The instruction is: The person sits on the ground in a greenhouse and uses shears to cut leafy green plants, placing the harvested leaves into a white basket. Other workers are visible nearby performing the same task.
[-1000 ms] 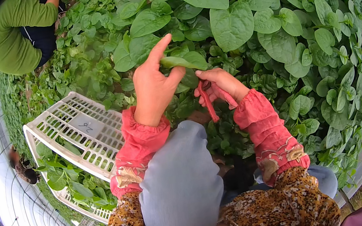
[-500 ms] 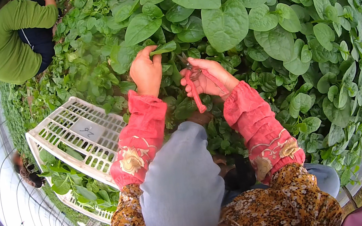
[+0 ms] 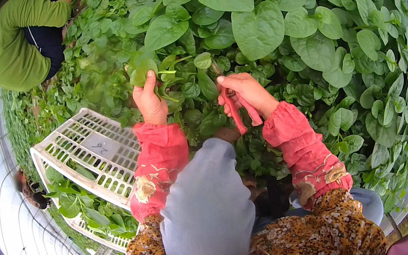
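Note:
Leafy green sprigs [image 3: 143, 69] with pale cut stems sticking out to the right are gripped in my left hand [image 3: 150, 103], thumb on top. My right hand [image 3: 246, 92] is wrapped round red-handled pruning shears [image 3: 233, 108], whose dark blades [image 3: 216, 68] point up among the leaves. How far the blades are apart I cannot tell. A small leaf [image 3: 203, 60] on the plants stands just left of the blade tips. Broad heart-shaped leaves [image 3: 259, 29] grow beyond both hands.
A white slatted plastic crate [image 3: 91, 144] with cut greens [image 3: 86, 205] in it stands tilted to my left. My knee [image 3: 202, 207] rises between my forearms. A person in a green top [image 3: 18, 47] crouches at the far left. Dense plants [image 3: 363, 61] fill the right side.
My left hand has moved left, away from the shears, with cut stems now showing in it. My right hand has shifted slightly right and down with the shears.

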`<state>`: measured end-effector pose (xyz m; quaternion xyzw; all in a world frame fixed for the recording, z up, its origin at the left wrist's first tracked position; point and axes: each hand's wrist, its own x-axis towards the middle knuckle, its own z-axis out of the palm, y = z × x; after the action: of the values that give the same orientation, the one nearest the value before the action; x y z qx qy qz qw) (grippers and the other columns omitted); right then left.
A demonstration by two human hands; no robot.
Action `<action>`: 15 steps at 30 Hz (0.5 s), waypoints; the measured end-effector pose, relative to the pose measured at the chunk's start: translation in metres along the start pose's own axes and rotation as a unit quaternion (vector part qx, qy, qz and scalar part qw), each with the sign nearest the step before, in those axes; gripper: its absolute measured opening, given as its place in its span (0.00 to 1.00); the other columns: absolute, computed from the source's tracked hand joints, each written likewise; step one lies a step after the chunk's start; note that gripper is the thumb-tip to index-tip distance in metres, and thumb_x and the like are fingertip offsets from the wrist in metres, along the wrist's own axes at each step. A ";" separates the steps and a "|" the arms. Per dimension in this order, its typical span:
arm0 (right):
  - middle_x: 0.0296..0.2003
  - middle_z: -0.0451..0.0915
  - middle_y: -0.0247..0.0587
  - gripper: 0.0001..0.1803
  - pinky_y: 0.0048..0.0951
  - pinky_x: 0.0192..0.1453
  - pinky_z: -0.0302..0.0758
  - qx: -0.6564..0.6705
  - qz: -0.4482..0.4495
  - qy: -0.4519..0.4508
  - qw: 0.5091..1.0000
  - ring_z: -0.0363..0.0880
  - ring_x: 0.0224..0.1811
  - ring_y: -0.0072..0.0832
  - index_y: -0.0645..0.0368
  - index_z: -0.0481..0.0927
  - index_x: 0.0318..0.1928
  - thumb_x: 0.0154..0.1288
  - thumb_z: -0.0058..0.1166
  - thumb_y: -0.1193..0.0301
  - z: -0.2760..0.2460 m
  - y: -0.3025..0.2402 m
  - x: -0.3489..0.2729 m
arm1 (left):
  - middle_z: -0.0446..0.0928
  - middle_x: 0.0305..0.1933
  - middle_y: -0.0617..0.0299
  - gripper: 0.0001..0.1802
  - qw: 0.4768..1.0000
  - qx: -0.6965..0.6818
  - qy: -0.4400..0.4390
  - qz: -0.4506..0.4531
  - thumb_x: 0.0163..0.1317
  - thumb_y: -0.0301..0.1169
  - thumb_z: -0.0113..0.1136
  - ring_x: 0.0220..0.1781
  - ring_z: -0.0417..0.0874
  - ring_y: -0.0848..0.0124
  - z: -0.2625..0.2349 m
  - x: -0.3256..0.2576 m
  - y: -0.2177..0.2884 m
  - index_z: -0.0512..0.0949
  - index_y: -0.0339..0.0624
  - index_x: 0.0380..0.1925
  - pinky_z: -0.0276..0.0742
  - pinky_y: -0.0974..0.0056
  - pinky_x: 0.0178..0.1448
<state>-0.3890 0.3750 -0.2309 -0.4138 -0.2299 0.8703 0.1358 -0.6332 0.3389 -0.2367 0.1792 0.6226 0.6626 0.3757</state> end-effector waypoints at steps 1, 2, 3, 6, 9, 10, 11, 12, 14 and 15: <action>0.26 0.79 0.44 0.21 0.32 0.26 0.78 -0.011 0.009 -0.009 1.000 0.78 0.20 0.32 0.62 0.73 0.34 0.68 0.50 0.53 -0.002 -0.003 -0.001 | 0.81 0.42 0.65 0.12 0.998 -0.046 0.026 -0.018 0.61 0.27 0.61 0.35 0.78 0.74 0.003 -0.002 0.007 0.77 0.42 0.46 0.74 0.68 0.35; 0.26 0.79 0.45 0.21 0.32 0.27 0.78 -0.021 0.018 -0.017 0.999 0.79 0.21 0.32 0.62 0.73 0.34 0.67 0.50 0.53 -0.003 -0.007 -0.002 | 0.81 0.43 0.61 0.14 0.998 -0.058 0.005 -0.018 0.61 0.27 0.61 0.33 0.78 0.72 0.004 -0.004 0.018 0.76 0.41 0.48 0.76 0.67 0.34; 0.27 0.78 0.48 0.22 0.34 0.25 0.76 -0.009 0.026 -0.031 0.999 0.79 0.23 0.36 0.66 0.72 0.36 0.68 0.50 0.55 -0.003 -0.013 -0.003 | 0.80 0.43 0.60 0.14 0.996 -0.081 -0.010 -0.025 0.62 0.27 0.60 0.33 0.78 0.71 -0.003 0.000 0.018 0.75 0.41 0.48 0.75 0.68 0.32; 0.30 0.79 0.49 0.23 0.34 0.25 0.77 -0.004 0.062 -0.054 0.997 0.80 0.24 0.37 0.66 0.72 0.40 0.67 0.50 0.54 -0.001 -0.019 0.006 | 0.80 0.42 0.58 0.17 0.996 -0.084 0.002 0.033 0.62 0.29 0.61 0.31 0.77 0.71 -0.008 0.009 0.022 0.74 0.39 0.51 0.74 0.68 0.29; 0.32 0.79 0.52 0.28 0.38 0.30 0.79 -0.047 0.086 -0.060 0.993 0.81 0.26 0.39 0.67 0.72 0.42 0.66 0.50 0.49 -0.006 -0.023 0.021 | 0.79 0.42 0.59 0.23 0.999 0.012 -0.031 0.014 0.61 0.31 0.64 0.30 0.76 0.73 -0.001 0.003 0.030 0.71 0.38 0.55 0.73 0.69 0.30; 0.32 0.79 0.53 0.29 0.39 0.31 0.80 -0.057 0.097 -0.058 0.992 0.81 0.26 0.39 0.67 0.73 0.42 0.66 0.50 0.48 -0.007 -0.023 0.026 | 0.79 0.42 0.59 0.25 0.997 0.055 -0.054 -0.010 0.60 0.32 0.65 0.30 0.76 0.74 0.003 -0.001 0.034 0.70 0.37 0.56 0.73 0.69 0.31; 0.33 0.79 0.53 0.31 0.40 0.31 0.80 -0.057 0.102 -0.048 0.992 0.81 0.27 0.41 0.68 0.72 0.44 0.66 0.50 0.47 -0.007 -0.024 0.031 | 0.79 0.42 0.60 0.32 0.994 0.086 -0.064 -0.029 0.57 0.32 0.68 0.30 0.74 0.76 0.010 -0.002 0.033 0.67 0.34 0.60 0.72 0.70 0.31; 0.33 0.79 0.53 0.31 0.41 0.32 0.80 -0.053 0.103 -0.049 0.992 0.81 0.27 0.41 0.68 0.72 0.44 0.66 0.50 0.47 -0.008 -0.024 0.037 | 0.80 0.44 0.60 0.36 0.989 0.122 -0.080 -0.036 0.55 0.31 0.70 0.34 0.78 0.74 0.016 -0.006 0.030 0.65 0.30 0.60 0.75 0.69 0.36; 0.33 0.79 0.52 0.31 0.41 0.32 0.80 -0.046 0.106 -0.064 0.991 0.81 0.27 0.41 0.68 0.72 0.44 0.66 0.50 0.47 -0.002 -0.025 0.048 | 0.79 0.48 0.58 0.39 0.965 0.245 -0.094 -0.024 0.53 0.29 0.70 0.41 0.81 0.69 0.002 0.006 0.011 0.62 0.26 0.61 0.77 0.67 0.43; 0.31 0.78 0.51 0.30 0.39 0.31 0.80 -0.043 0.111 -0.063 0.991 0.80 0.26 0.38 0.68 0.72 0.44 0.66 0.50 0.47 0.000 -0.026 0.052 | 0.81 0.45 0.59 0.34 0.961 0.263 -0.085 -0.030 0.54 0.30 0.69 0.44 0.82 0.69 -0.005 0.013 0.001 0.67 0.28 0.58 0.77 0.67 0.48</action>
<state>-0.4200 0.4191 -0.2520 -0.3864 -0.2280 0.8937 0.0053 -0.6457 0.3449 -0.2397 0.3081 0.7458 0.4467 0.3864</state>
